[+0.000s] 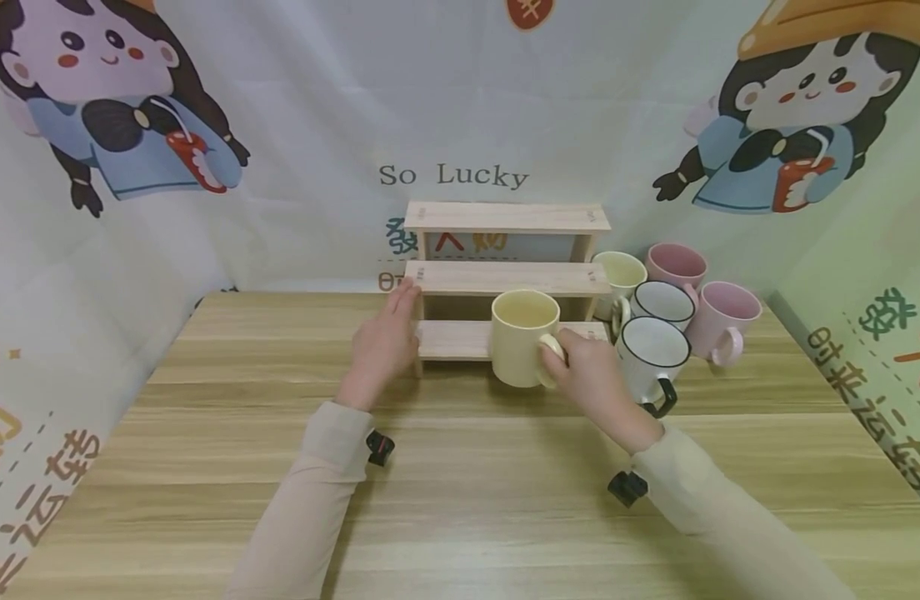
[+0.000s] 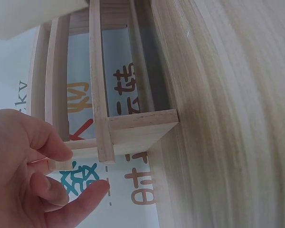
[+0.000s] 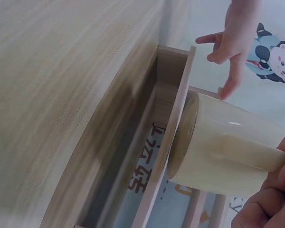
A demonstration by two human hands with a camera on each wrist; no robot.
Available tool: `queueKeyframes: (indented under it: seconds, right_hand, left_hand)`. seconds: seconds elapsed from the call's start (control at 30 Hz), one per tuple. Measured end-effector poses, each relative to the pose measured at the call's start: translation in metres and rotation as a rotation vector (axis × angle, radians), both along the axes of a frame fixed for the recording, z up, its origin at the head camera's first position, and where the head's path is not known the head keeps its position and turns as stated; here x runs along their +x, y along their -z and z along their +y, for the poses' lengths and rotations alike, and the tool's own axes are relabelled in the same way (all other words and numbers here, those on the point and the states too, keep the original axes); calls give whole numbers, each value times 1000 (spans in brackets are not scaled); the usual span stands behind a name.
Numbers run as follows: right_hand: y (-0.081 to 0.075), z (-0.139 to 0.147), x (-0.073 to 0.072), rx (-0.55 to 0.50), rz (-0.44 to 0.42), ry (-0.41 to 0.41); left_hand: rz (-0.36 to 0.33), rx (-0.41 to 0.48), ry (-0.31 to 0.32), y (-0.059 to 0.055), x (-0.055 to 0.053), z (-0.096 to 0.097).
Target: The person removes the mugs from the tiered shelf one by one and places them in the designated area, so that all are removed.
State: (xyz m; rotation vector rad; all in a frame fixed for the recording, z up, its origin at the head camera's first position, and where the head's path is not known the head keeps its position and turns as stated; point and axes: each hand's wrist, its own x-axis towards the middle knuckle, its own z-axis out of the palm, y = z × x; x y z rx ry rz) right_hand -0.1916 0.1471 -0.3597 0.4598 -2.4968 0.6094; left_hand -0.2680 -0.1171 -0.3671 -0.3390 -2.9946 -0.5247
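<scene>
A pale yellow mug [image 1: 522, 346] is in my right hand [image 1: 598, 383], fingers and thumb pinching its handle [image 3: 249, 152]. It is upright and overlaps the lowest step of a three-tier wooden rack [image 1: 505, 277] in the head view. The mug's base is close to that step's front edge [image 3: 162, 166] in the right wrist view. At the rack's left end is my left hand [image 1: 385, 346], its fingertips at the end of the middle step. The left wrist view shows the left thumb [image 2: 88, 199] held apart from the wood.
Right of the rack stand several mugs close together: another yellow one [image 1: 617, 271], two white ones with dark rims [image 1: 647, 371] and two pink ones [image 1: 718, 321]. A printed cloth [image 1: 302, 167] hangs right behind the rack. Wood-grain tabletop [image 1: 460, 500] lies in front.
</scene>
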Motion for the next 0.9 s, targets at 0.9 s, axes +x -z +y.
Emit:
queueKeyframes:
  seconds: [0.9]
  right_hand:
    - [-30,71,43,-120,337,92]
  left_hand:
    - [11,-10,4,1,0,1]
